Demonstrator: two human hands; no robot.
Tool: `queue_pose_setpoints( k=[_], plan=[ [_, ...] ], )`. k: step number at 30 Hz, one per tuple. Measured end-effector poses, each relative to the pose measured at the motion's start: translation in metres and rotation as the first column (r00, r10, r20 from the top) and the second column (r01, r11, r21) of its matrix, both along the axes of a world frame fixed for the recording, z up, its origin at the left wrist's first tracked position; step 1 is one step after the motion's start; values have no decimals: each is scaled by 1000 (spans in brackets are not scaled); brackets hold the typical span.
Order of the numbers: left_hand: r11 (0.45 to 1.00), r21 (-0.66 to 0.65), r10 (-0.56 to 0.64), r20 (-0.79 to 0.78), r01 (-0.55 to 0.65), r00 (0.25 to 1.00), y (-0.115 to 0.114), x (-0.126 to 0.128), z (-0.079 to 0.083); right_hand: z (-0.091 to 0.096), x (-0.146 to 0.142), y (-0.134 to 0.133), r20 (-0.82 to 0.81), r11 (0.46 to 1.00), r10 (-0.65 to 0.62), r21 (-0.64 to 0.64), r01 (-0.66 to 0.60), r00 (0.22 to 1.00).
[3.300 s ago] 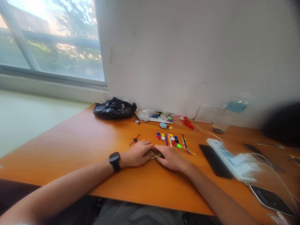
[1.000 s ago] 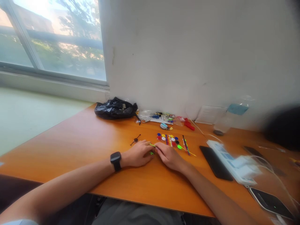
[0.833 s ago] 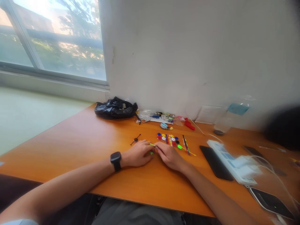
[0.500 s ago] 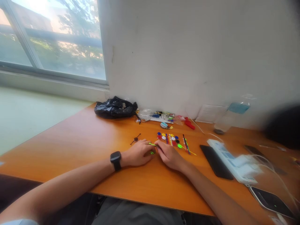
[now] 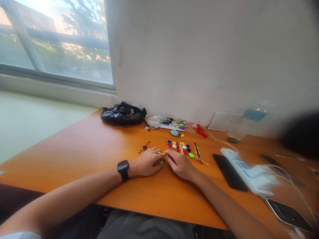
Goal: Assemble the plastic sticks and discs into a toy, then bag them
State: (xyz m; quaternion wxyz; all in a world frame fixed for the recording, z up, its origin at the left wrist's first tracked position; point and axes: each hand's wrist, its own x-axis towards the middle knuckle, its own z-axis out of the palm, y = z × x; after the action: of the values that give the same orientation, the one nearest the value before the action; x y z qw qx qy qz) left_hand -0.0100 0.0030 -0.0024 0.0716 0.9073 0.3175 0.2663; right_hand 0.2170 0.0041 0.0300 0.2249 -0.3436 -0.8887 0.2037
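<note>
My left hand (image 5: 149,162), with a black watch on its wrist, rests low over the table with its fingers curled. A small bright green disc (image 5: 161,162) shows at its fingertips, partly covered. My right hand (image 5: 179,164) is closed in a pinch on a thin green arrow-tipped stick (image 5: 161,153), whose tip points left toward the left hand. Just beyond my hands lie several coloured discs (image 5: 184,147) and thin sticks (image 5: 198,153). A green disc (image 5: 191,155) touches a yellow stick (image 5: 205,163). Left of them lies a dark stick with a brown disc (image 5: 144,147) on it.
A black plastic bag (image 5: 123,114) sits at the back by the wall, beside small packets (image 5: 171,125) and a round tin (image 5: 174,132). To the right are a black phone-like slab (image 5: 229,172), a white power strip (image 5: 245,171) with cables, and a charging phone (image 5: 287,214).
Almost nothing differs. My right fingers have shifted very slightly at the green stick, while the left hand and the pieces on the table stay where they were.
</note>
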Motion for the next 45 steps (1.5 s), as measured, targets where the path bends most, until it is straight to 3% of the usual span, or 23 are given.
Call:
queue_pose_setpoints(
  k=[24, 45],
  plan=[
    [1000, -9, -5, -9, 5, 1000, -2, -1, 2, -5, 2, 3, 133, 999, -33, -1, 34, 991],
    [1000, 20, 7, -25, -6, 1000, -2, -2, 2, -6, 0, 3, 138, 999, -27, -13, 29, 990]
  ],
)
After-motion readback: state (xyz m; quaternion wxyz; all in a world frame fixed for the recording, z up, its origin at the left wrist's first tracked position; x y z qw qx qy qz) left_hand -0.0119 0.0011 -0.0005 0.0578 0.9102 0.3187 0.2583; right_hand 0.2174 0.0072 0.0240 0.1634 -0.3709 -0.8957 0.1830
